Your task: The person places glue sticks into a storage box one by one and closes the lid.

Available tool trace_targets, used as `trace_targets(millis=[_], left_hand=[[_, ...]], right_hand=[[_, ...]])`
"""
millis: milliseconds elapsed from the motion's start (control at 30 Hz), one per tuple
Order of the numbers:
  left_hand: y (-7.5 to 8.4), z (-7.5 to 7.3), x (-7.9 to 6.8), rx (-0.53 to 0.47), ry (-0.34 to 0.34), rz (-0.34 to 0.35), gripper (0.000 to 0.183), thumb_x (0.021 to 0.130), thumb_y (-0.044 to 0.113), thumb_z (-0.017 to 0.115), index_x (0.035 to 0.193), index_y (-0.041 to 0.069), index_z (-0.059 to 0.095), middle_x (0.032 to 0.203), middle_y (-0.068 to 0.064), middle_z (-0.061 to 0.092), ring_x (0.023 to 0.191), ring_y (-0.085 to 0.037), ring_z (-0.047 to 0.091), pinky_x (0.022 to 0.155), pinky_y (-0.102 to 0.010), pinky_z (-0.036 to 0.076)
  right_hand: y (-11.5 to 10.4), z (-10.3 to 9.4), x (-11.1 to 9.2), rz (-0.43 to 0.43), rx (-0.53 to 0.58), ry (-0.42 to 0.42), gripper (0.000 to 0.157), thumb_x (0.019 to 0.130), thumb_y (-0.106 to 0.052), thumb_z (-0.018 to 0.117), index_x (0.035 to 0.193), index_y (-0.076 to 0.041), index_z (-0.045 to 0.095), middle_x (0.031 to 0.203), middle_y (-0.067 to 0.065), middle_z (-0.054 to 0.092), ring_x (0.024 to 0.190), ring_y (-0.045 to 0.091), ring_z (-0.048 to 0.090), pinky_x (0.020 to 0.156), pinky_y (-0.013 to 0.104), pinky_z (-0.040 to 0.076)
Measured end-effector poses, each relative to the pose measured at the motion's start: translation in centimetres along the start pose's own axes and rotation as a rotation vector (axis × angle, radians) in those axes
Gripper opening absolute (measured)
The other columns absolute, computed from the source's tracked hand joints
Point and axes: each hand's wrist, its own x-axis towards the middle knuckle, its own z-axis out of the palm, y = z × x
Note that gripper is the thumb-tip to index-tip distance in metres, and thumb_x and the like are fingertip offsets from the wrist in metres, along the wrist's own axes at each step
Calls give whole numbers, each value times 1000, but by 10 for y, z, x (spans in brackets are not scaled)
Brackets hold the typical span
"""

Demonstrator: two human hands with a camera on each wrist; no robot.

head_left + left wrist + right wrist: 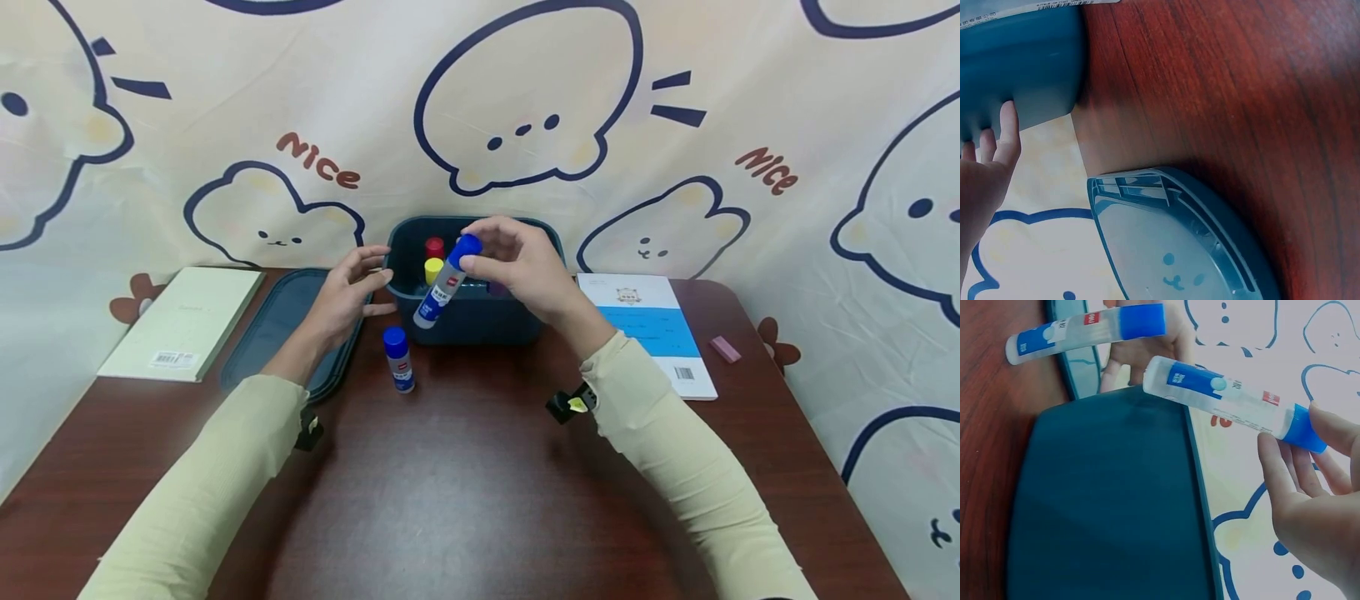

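My right hand (528, 271) pinches a glue stick (442, 292) by its blue cap, tilted, in front of the dark teal bin (480, 321). In the right wrist view the held glue stick (1222, 400) shows its clear body and blue label. A second glue stick (399, 360) stands upright on the table near the bin's front left corner. My left hand (347, 287) touches the left side of the bin with its fingers spread. In the left wrist view the fingertips of this hand (988, 162) rest against the bin wall. A red cap (434, 247) and a yellow cap (433, 269) show inside the bin.
A teal lid (262, 333) lies left of the bin, beside a pale green book (187, 325). At the right are a blue and white notebook (648, 329) and a pink eraser (725, 349). A patterned cloth (375, 100) hangs behind the table.
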Motion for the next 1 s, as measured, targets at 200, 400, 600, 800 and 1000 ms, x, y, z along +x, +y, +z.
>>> trace_targets(millis=[200, 400, 600, 800, 1000], left_hand=[[0, -1, 0, -2, -1, 3, 50, 106, 26, 55, 151, 12, 39, 158, -13, 30, 141, -32, 34, 97, -53, 52], [0, -1, 0, -3, -7, -2, 50, 106, 25, 55, 151, 12, 38, 159, -12, 30, 141, -32, 34, 98, -54, 51], [1, 0, 1, 0, -9, -4, 51, 106, 26, 56, 152, 13, 38, 160, -13, 28, 143, -34, 33, 99, -55, 50], [0, -1, 0, -1, -8, -4, 51, 106, 23, 55, 152, 12, 37, 160, -12, 29, 142, -33, 33, 98, -55, 51], [0, -1, 1, -3, -7, -6, 50, 106, 22, 54, 152, 12, 38, 160, -12, 29, 142, -33, 33, 98, -55, 51]], right_hand=[[-5, 0, 1, -31, 90, 82, 32, 96, -5, 69, 128, -2, 62, 120, 16, 64, 107, 30, 63, 91, 40, 58], [-6, -4, 1, -40, 129, 130, 33, 97, -4, 68, 128, -1, 60, 119, 17, 63, 108, 30, 63, 89, 39, 59], [-6, -7, 2, -59, 98, 180, 36, 95, -6, 70, 129, 0, 60, 121, 16, 63, 105, 29, 62, 86, 35, 59], [-5, -11, 2, -61, 66, 202, 33, 94, -7, 72, 125, -5, 64, 118, 15, 64, 105, 28, 60, 91, 36, 56], [-4, -12, 3, -92, -28, 215, 33, 93, -10, 74, 125, -6, 66, 117, 12, 66, 107, 27, 61, 96, 40, 53]])
